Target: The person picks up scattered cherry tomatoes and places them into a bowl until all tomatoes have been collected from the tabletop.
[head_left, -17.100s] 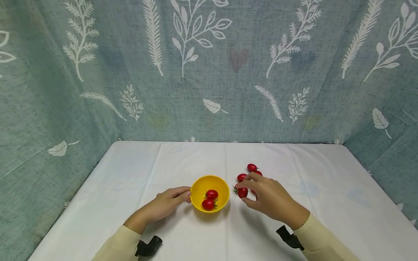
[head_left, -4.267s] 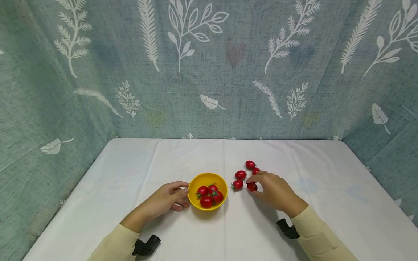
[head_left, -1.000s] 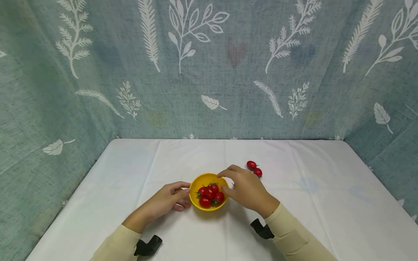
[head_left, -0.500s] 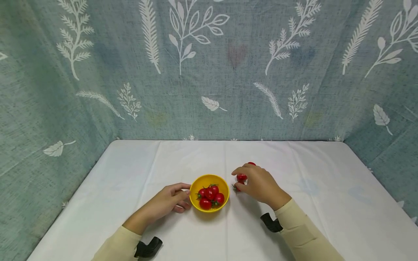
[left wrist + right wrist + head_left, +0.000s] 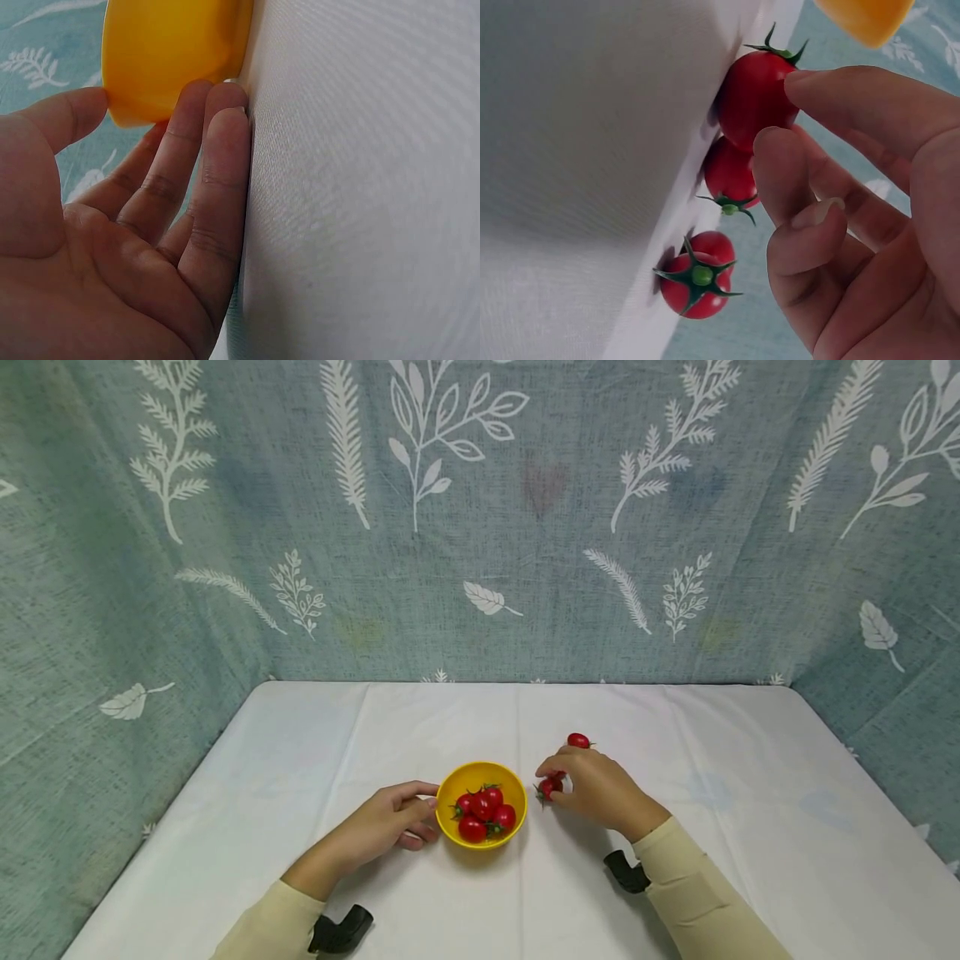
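A yellow bowl (image 5: 467,772) stands on the white-covered table, with several red cherry tomatoes (image 5: 481,806) inside it. My left hand (image 5: 375,827) rests beside it; in the left wrist view the thumb and straight fingers touch the bowl's outer side (image 5: 176,60). To the right of the bowl my right hand (image 5: 596,785) reaches down from above. Its thumb and forefinger meet a cherry tomato (image 5: 754,97) close to the table, green stem toward the bowl. Another cherry tomato (image 5: 730,169) lies right against that one, partly behind the forefinger.
Two more cherry tomatoes (image 5: 695,285) lie together farther off; in the head view one tomato (image 5: 578,740) shows past the right hand, which hides the other. A patterned green-blue curtain (image 5: 480,527) encloses the back and sides of the table (image 5: 420,718).
Over the longer span, more tomatoes have come into the bowl and fewer lie on the table. In the last second my right hand has moved from the bowl to the tomatoes; the left stays put.
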### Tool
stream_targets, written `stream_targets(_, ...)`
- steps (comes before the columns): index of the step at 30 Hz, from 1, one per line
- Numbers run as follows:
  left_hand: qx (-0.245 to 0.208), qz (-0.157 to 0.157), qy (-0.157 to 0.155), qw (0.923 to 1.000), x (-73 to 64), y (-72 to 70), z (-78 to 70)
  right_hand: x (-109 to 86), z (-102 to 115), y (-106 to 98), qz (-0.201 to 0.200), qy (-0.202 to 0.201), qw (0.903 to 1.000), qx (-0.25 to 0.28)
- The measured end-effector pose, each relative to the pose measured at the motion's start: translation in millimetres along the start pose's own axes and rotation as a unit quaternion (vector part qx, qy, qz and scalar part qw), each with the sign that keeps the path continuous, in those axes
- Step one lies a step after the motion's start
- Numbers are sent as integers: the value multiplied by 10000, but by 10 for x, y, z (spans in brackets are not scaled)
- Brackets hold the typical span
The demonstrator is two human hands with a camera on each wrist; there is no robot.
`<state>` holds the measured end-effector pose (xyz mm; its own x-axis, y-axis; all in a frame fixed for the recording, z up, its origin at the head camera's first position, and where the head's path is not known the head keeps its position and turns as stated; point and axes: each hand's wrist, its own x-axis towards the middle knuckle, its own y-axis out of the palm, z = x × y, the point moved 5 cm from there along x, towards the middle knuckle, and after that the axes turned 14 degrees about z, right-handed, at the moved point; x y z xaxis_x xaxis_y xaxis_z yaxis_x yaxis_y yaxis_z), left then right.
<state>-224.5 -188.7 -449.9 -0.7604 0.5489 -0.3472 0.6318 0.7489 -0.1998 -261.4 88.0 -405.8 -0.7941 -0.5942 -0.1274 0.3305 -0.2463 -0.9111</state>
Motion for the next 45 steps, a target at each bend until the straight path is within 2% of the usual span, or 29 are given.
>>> stream_targets(12, -18, 19, 36, 10000, -2, 8, -14, 12, -18, 41, -60, -18, 9999, -85)
stream_targets(34, -8, 14, 15, 10000, -15, 12, -25, 34, -1, 99, 151, 262, 9993, -240)
stream_targets(39, -12, -8, -7, 10000, -14, 15, -27, 7, 25, 64, 77, 143, 9997, -209)
stream_targets(45, 1, -19, -59, 10000, -18, 11, -20, -17, 71, 5, -196, 78, 9996, -201)
